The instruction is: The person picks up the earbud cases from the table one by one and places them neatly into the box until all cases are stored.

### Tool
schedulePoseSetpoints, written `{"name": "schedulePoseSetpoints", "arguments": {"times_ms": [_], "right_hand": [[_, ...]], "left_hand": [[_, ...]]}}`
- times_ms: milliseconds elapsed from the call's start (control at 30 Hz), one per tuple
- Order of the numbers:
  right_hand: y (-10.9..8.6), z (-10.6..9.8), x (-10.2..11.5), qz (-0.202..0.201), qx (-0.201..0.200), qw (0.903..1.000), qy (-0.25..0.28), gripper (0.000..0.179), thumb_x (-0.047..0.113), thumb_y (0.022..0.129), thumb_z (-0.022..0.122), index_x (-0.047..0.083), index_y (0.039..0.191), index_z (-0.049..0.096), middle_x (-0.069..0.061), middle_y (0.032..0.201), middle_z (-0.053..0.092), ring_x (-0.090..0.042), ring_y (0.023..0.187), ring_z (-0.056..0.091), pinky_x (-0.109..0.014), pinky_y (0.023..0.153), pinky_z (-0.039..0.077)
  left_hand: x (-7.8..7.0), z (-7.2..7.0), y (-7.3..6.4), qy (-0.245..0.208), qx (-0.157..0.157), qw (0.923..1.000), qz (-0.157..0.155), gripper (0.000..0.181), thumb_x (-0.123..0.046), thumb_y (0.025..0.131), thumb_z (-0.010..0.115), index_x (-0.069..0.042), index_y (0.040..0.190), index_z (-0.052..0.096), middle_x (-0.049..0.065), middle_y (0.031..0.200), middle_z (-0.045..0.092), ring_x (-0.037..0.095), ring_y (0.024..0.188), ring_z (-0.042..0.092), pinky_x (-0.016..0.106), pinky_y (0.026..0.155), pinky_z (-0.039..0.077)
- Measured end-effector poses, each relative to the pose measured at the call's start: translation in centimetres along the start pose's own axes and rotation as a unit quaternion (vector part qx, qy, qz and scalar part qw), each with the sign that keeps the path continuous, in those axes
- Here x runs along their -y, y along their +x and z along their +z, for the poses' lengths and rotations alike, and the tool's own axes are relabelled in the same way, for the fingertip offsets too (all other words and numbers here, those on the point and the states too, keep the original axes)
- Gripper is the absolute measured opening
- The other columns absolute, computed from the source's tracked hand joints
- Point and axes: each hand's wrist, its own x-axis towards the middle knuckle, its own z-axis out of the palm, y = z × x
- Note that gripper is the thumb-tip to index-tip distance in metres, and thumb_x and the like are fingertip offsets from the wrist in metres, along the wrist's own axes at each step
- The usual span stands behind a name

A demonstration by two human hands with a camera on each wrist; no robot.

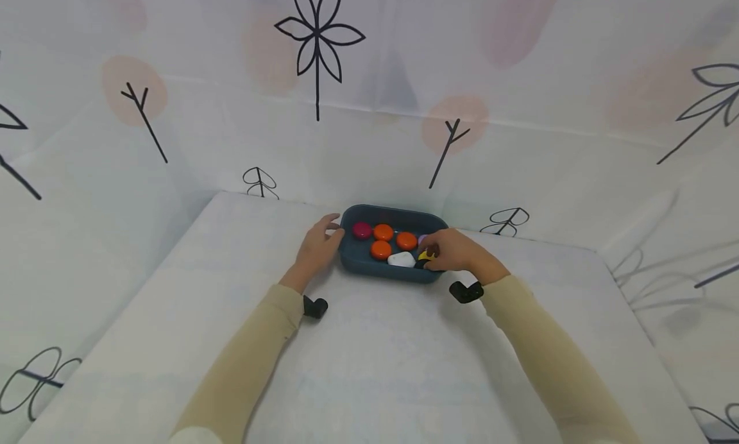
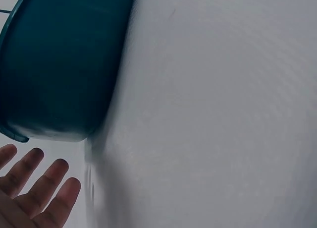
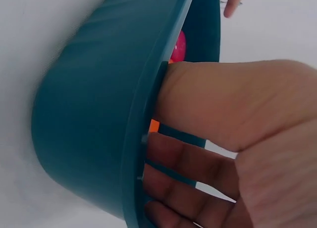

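A dark teal plastic tub (image 1: 375,268) holds several small glossy pieces. Inside lie orange round pieces (image 1: 381,249), a crimson round piece (image 1: 362,230), a white angular piece (image 1: 401,259) and a partly covered lilac piece (image 1: 423,239). My right hand (image 1: 458,251) reaches over the tub's right end, thumb and fingers down around a yellow and black piece (image 1: 426,256). The rim hides those fingertips in the right wrist view, so a firm grip cannot be confirmed. At the tub's left end, my left hand (image 1: 316,246) is beside the rim, fingers (image 2: 49,181) loosely extended and holding nothing.
The tub stands toward the back of a white-covered table (image 1: 369,367). Behind it hangs a pale cloth (image 1: 369,149) printed with flowers and twigs, also enclosing both sides. A small black device (image 1: 315,307) is at the left wrist, another black device (image 1: 466,292) at the right.
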Motion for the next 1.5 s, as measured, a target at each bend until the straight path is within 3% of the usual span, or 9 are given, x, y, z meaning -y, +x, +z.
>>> {"name": "schedulePoseSetpoints", "arguments": {"times_ms": [400,733,1067,1500], "right_hand": [[1.1,0.1,-0.3,0.004,0.038,0.9991,-0.018,0.026,0.019,0.072,0.067,0.017,0.098,0.066,0.0,0.09,0.063,-0.013,0.079,0.056,-0.026,0.065,0.048],[1.8,0.4,-0.2,0.006,0.048,0.9984,-0.029,0.023,0.017,0.073,0.067,0.018,0.095,0.066,0.0,0.09,0.062,-0.013,0.079,0.055,-0.028,0.069,0.048],[1.8,0.8,-0.1,0.003,0.041,0.9979,-0.051,0.02,0.016,0.073,0.067,0.017,0.093,0.067,0.001,0.087,0.062,-0.014,0.077,0.055,-0.029,0.068,0.047],[1.9,0.9,-0.2,0.014,0.038,0.9983,-0.043,0.017,0.015,0.073,0.067,0.019,0.089,0.066,0.002,0.084,0.061,-0.015,0.077,0.053,-0.031,0.069,0.046]], "left_hand": [[0.0,1.0,0.8,-0.009,-0.009,0.9996,-0.026,0.045,-0.036,0.084,0.043,-0.028,0.129,0.04,-0.002,0.115,0.055,0.015,0.084,0.055,0.034,0.074,0.043],[0.1,1.5,1.6,0.0,-0.024,0.9993,-0.029,0.047,-0.041,0.082,0.041,-0.032,0.128,0.039,-0.004,0.111,0.055,0.013,0.081,0.053,0.033,0.073,0.042],[0.0,1.5,1.7,0.011,-0.018,0.9992,-0.034,0.048,-0.034,0.081,0.044,-0.03,0.128,0.039,-0.001,0.113,0.055,0.015,0.08,0.053,0.034,0.075,0.04],[0.2,1.8,1.9,0.024,-0.023,0.9988,-0.035,0.049,-0.033,0.08,0.043,-0.03,0.129,0.038,0.0,0.113,0.055,0.014,0.084,0.055,0.035,0.079,0.041]]}}
